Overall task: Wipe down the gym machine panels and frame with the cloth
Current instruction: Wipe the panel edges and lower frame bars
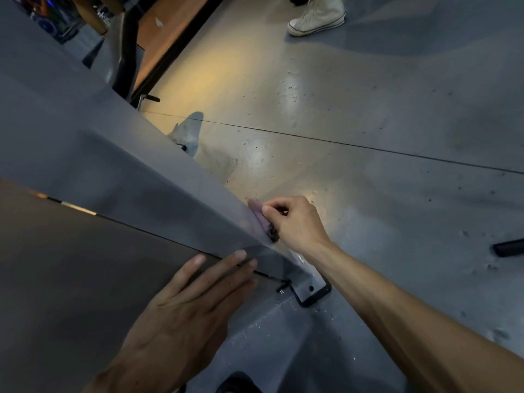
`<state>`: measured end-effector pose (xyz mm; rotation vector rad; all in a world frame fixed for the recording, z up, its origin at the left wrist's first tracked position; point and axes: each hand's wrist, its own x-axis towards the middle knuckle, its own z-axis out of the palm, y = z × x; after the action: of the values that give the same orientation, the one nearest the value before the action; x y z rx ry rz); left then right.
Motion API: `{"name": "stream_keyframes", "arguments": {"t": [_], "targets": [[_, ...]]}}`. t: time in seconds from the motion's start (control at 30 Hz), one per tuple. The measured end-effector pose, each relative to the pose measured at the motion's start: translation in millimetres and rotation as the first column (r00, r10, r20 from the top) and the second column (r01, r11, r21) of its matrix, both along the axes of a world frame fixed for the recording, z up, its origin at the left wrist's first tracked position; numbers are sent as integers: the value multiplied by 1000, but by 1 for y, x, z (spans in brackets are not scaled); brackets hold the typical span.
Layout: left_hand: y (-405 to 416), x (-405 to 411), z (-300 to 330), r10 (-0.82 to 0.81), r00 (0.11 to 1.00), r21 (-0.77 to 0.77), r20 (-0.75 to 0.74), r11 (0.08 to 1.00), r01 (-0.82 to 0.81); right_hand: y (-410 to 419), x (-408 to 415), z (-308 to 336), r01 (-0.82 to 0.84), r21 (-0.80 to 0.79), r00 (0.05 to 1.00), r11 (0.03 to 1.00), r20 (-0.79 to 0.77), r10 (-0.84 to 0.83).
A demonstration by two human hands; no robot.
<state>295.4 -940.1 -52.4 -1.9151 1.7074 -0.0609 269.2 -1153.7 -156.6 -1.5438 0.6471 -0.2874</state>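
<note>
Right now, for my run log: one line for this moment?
right hand: grips cloth on frame edge | left hand: flat on panel

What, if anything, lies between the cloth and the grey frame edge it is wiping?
Nothing visible. The right hand grips the cloth against the frame edge; the left hand rests flat on the panel, aside.

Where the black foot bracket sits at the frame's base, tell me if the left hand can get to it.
Probably yes. The left hand lies flat on the dark panel, fingertips just short of the black foot bracket, with nothing between them. The cloth is in the right hand.
</note>
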Motion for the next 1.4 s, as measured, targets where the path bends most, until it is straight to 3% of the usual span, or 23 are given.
{"name": "stream_keyframes", "arguments": {"t": [0.07,0.17,0.23,0.3,0.4,0.5,0.57,0.7,0.77,0.83,0.9,0.97,1.03,1.23,1.3,1.4], "targets": [[1,0,-1,0,1000,1,4,1000,0,3,0,12,1,56,1000,998,12,-2],[1,1,-2,4,1000,7,15,1000,-4,7,-1,58,5,87,969,996,247,-27],[0,1,-2,-2,1000,-8,19,1000,2,10,-6,86,24,-23,916,999,401,-12],[0,1,-2,-7,1000,-6,18,1000,7,11,-8,87,78,-127,896,989,444,-14],[0,1,-1,-1,1000,13,20,1000,1,8,-7,40,54,-204,969,978,248,-2],[0,1,-2,-4,1000,9,17,1000,4,8,-10,3,4,-97,1000,995,15,-3],[-1,1,-2,-5,1000,-5,19,1000,5,9,-8,19,12,-66,998,998,68,-7],[-1,2,-3,-18,999,-21,39,1000,19,11,-1,101,73,-121,904,990,427,-14],[0,1,-3,-16,999,-17,35,1000,17,10,2,108,108,-176,876,978,482,-10],[1,1,-2,-9,999,-4,32,1000,9,6,4,78,66,-189,928,980,372,9],[0,1,-2,-12,999,2,37,1000,12,4,4,33,-5,-190,988,982,150,34],[1,1,-2,-21,999,5,44,1000,21,5,1,7,-26,-142,999,990,38,31],[1,2,-2,-28,998,-3,50,1000,28,7,5,13,-11,-116,996,993,90,22],[4,5,-8,-82,993,-6,88,997,83,2,26,107,-23,-77,888,997,457,56],[6,6,-9,-94,993,-9,69,995,95,0,21,98,-21,-116,901,993,428,69],[6,8,-7,-117,992,-13,54,993,117,2,-2,46,-49,-211,982,976,169,85]]}}
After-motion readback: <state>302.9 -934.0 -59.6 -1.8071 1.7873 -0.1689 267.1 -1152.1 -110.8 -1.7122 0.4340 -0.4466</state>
